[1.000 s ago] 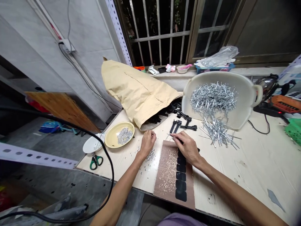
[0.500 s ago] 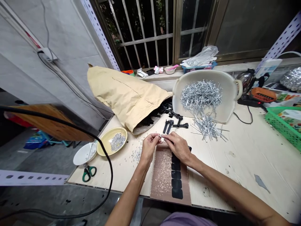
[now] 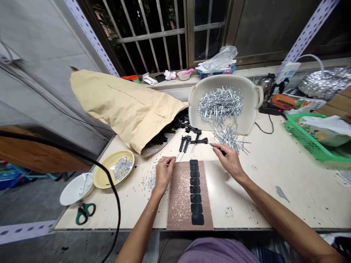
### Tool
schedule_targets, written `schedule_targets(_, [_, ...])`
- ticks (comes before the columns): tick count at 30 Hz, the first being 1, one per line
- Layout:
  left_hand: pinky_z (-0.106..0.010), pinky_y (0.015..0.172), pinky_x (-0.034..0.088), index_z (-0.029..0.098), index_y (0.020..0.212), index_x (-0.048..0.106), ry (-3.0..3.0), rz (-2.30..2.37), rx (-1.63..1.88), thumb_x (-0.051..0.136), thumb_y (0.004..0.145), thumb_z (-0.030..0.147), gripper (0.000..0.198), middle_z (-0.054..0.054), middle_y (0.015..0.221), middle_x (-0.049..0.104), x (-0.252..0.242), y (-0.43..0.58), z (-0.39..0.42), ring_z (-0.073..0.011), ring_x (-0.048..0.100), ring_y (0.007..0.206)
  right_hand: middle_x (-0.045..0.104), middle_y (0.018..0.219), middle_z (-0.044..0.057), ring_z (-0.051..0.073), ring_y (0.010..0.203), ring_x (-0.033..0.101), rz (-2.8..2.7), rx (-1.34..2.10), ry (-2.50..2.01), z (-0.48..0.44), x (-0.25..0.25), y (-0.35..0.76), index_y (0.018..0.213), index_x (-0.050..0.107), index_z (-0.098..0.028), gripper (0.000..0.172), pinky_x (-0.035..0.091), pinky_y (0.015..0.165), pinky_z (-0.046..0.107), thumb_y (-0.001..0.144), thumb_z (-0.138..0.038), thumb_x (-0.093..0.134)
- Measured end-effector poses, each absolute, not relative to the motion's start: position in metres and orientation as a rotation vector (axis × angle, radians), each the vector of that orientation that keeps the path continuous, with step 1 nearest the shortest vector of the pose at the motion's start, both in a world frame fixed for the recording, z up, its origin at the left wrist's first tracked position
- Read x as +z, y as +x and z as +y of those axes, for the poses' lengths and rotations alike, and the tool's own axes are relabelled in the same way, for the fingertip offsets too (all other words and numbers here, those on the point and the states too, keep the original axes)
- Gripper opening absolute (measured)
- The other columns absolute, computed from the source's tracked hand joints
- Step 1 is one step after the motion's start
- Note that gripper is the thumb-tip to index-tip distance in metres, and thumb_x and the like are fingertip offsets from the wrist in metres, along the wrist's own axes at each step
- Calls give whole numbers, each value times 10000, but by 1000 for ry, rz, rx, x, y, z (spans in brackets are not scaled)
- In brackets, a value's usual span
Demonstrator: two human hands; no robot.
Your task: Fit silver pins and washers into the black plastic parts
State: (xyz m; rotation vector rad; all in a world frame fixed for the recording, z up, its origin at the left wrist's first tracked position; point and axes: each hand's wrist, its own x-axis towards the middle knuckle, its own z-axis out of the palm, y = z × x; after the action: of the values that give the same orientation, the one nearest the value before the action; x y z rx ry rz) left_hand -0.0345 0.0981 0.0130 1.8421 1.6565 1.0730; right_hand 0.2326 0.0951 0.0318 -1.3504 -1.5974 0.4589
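On the left, a white bowl [image 3: 71, 189] sat beside a yellow dish [image 3: 100, 179] with little silver rings [image 3: 122, 168] in it. Green scissors [image 3: 83, 209] lay in front of the bowl. A big paper bag [image 3: 123, 109] lay on its side. More rings were spread out by your left hand [image 3: 163, 176]. That hand was nearly closed, thumb and finger together, by the far left corner of the brown board [image 3: 178, 219]; I couldn't tell if it had hold of anything. Black pads [image 3: 196, 199] made a row down the board. Just past the board lay the loose black parts [image 3: 187, 145]. Then came a white tub [image 3: 251, 118] of metal pins [image 3: 221, 105], some spilled in front. Your right hand [image 3: 230, 160] was near the spilled pins, finger and thumb close; I couldn't tell if they held one. A green basket [image 3: 299, 140] stood far right.
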Motion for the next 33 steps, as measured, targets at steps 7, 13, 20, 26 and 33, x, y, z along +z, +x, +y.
schedule_targets(7, [-316, 758, 459, 160, 926, 694, 1887, 1971, 1104, 483, 859, 302, 263, -76, 906, 694, 19, -74, 100, -199, 620, 838, 639, 877, 34, 142, 714, 572, -1393, 332, -1464, 94, 11, 273, 1054, 667, -207, 281, 462, 663, 282, 858, -353, 529])
schedule_targets(13, [-304, 702, 481, 168, 877, 701, 1960, 2013, 962, 490, 839, 369, 294, -77, 879, 692, 23, -109, 67, -206, 618, 805, 642, 882, 44, 147, 731, 580, -1349, 153, -1472, 99, 20, 298, 1043, 670, -207, 286, 473, 687, 289, 854, -369, 529])
schedule_targets(20, [-334, 735, 477, 170, 920, 693, 2071, 1812, 899, 481, 844, 430, 343, -73, 920, 678, 18, -65, 88, -221, 603, 843, 651, 913, 52, 133, 672, 570, -1233, 140, -1602, 88, 30, 354, 1034, 660, -176, 319, 465, 627, 270, 862, -385, 492])
schedule_targets(26, [-329, 745, 469, 167, 962, 679, 2186, 1476, 805, 481, 868, 303, 258, -74, 906, 655, 19, 50, 104, -208, 574, 861, 670, 912, 53, 166, 802, 602, -1354, 271, -1575, 84, 11, 349, 961, 683, -178, 270, 458, 741, 295, 848, -343, 502])
schedule_targets(33, [-290, 726, 400, 148, 839, 683, 2280, 1486, 558, 437, 877, 202, 254, -91, 836, 602, -8, 147, 136, -200, 548, 843, 666, 928, 67, 190, 862, 610, -1200, 165, -1570, 93, -7, 352, 958, 674, -176, 268, 464, 777, 317, 853, -344, 493])
